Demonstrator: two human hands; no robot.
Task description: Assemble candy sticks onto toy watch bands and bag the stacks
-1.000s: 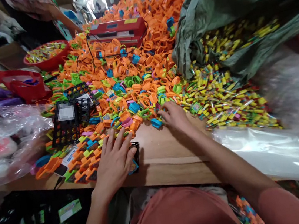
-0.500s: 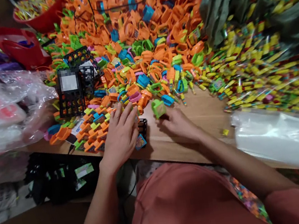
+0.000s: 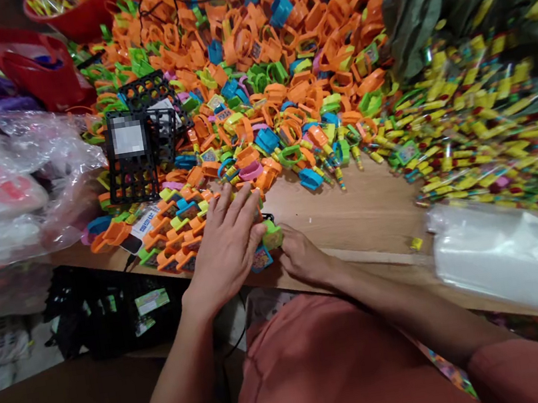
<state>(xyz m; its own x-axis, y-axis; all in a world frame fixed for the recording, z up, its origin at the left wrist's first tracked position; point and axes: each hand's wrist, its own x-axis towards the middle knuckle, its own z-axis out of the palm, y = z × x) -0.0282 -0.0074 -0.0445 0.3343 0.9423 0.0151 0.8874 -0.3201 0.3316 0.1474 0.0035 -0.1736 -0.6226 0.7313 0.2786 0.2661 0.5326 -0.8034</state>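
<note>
My left hand [image 3: 229, 244] lies flat, fingers stretched, over tight rows of orange, yellow and blue plastic toys [image 3: 179, 228] at the table's front edge. These look like toy watches with square picture faces; a black grid rack showed under their right end earlier. Between the fingers of my right hand [image 3: 302, 254] is a green toy watch [image 3: 271, 235], held at the right end of the rows, close to my left thumb. Just below it sits a blue toy watch [image 3: 261, 258]. What lies beneath my left palm is hidden.
Behind my hands rises a heap of loose orange toys [image 3: 249, 36]. Black grid racks [image 3: 133, 181] lie left of it. Yellow wrapped sticks [image 3: 483, 142] and a clear plastic roll [image 3: 505, 260] are on the right of the wooden table [image 3: 345, 203]. Plastic bags [image 3: 9, 193] crowd the left.
My right hand has moved left and toward me, bringing the green toy watch to the right end of the rows. My left hand stays over the rows. The view has shifted slightly.
</note>
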